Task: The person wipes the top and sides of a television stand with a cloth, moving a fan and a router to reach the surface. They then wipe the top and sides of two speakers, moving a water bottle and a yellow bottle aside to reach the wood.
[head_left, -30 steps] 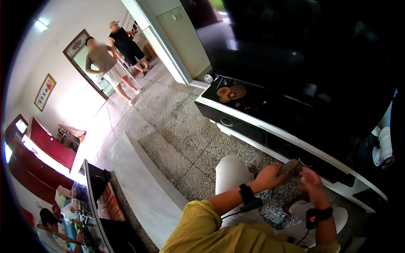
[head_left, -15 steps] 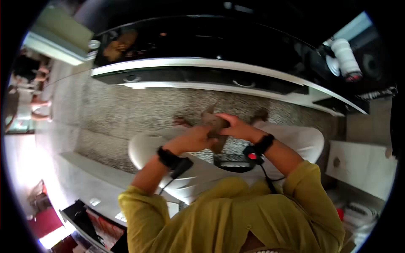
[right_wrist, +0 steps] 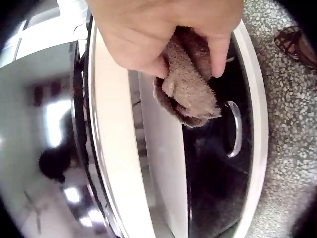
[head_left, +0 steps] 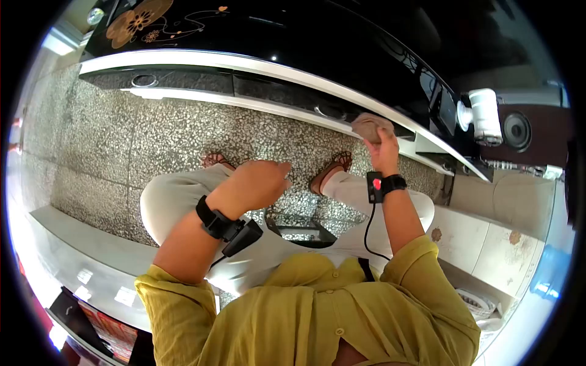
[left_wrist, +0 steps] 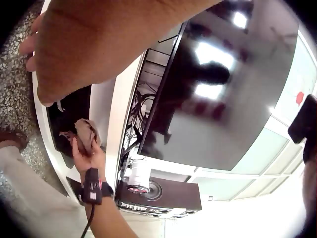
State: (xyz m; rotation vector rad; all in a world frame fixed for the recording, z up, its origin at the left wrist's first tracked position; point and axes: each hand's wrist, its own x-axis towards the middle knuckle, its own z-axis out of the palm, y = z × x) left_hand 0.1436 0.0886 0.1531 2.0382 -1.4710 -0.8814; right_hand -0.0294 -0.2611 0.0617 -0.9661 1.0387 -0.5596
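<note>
A folded brown cloth [head_left: 368, 126] with a fuzzy, towel-like surface is in my right hand [head_left: 384, 152], pinched between thumb and fingers. The right hand reaches out to the front of the black and white TV cabinet [head_left: 201, 58]. Seen from the right wrist, the cloth [right_wrist: 190, 94] overlaps a black drawer front [right_wrist: 213, 183] beside its curved silver handle [right_wrist: 237, 130]. My left hand [head_left: 256, 185] hovers above the left knee, loosely bent and holding nothing. Its back and a few fingertips fill the upper corner of the left wrist view.
A white cylindrical device [head_left: 486, 116] and a speaker [head_left: 517, 131] stand at the cabinet's right end. The large TV screen [left_wrist: 223, 89] rises behind. Both sandaled feet rest on the speckled floor [head_left: 165, 128]. White drawers [head_left: 470, 238] are at the right, a pale bench [head_left: 91, 250] at the left.
The head view has swung from the room down to the lap and cabinet. Both hands were on the cloth; the left has let go, and the right has carried it right and forward.
</note>
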